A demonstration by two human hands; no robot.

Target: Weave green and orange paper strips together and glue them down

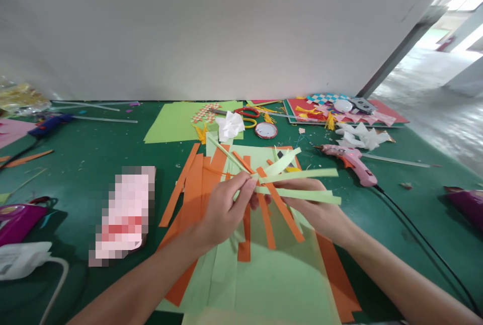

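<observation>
Green and orange paper strips [281, 205] cross one another in a loose weave, held above pale green paper [279, 285]. My left hand [226, 207] pinches the crossing point between thumb and fingers. Under the strips, from the right side, my right hand [313, 204] supports the weave, its fingers mostly hidden behind the paper. Long green ends stick out to the right over that hand, and orange ends hang down toward me. More orange paper [194, 189] lies beneath and left of the weave.
On the right lies a pink glue gun [352, 161] with a black cord. A phone [126, 214] is at the left, near a white plug [24, 260]. Red-handled scissors [247, 112], crumpled tissue [230, 126] and a round tape roll [266, 130] sit at the back.
</observation>
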